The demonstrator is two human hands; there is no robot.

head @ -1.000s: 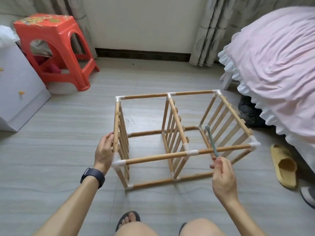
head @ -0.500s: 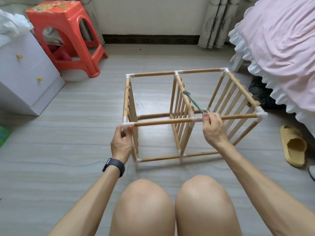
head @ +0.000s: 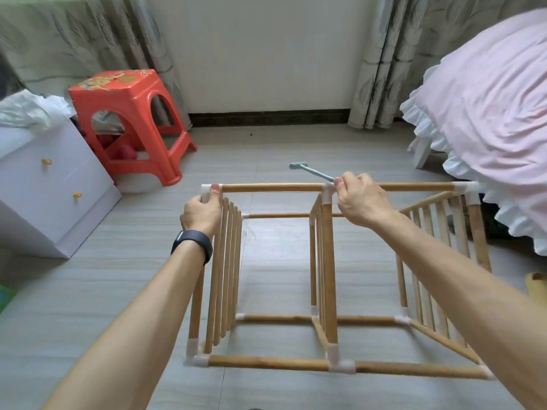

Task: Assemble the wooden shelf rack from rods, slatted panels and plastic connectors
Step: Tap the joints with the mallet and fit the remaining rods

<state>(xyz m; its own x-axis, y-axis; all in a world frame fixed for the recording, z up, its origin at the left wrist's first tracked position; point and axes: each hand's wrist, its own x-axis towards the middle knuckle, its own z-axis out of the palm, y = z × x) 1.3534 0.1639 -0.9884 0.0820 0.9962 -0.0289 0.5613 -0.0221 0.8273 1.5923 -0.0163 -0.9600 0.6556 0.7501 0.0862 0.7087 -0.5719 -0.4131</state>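
Rack (head: pixel 272 187): stood upright over the floor (head: pixel 281 261) between the person's forearms. Three slatted panels (head: pixel 226 261) were joined by rods and white plastic connectors. Whether its lower rods bore on the floor could not be told.
Left hand (head: pixel 201 213): clasped round the corner connector (head: pixel 207 189) at the left end of the upper rod.
Right hand (head: pixel 362 202): pinched the handle of a small grey hammer (head: pixel 310 172), at the upper rod beside the middle connector (head: pixel 328 196). Whether it also grasped the rod was unclear.
Handling, as judged: light and open. The rods looked stiff, but the push-fit joints might twist or pull apart.
Hold, as judged: best taken at connectors or rod ends, never by the thin slats.
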